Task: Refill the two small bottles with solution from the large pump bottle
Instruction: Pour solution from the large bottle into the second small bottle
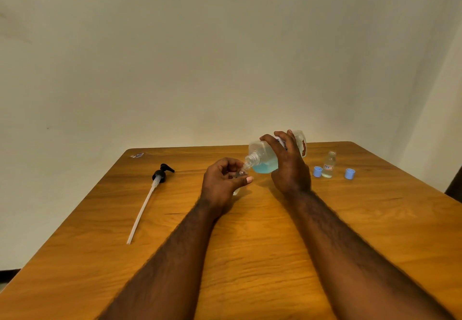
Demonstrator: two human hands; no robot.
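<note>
I have the right hand point(287, 167) wrapped round the large pump bottle point(265, 154), its fingers point(282, 136) curled over the body. The bottle is tipped nearly flat so the blue solution pools toward the open neck. The left hand point(222, 182) grips one small bottle point(240, 173) just above the desk point(250, 244), angled so its mouth meets that neck. Bringing the two mouths together should limit spills, since both openings are narrow. The pump head point(160, 176) lies well apart on the left, taken off so I can pour directly. The second small bottle point(328, 166) stands upright and uncapped on the right, between two blue caps point(317, 171). I judge it waits its turn.
</note>
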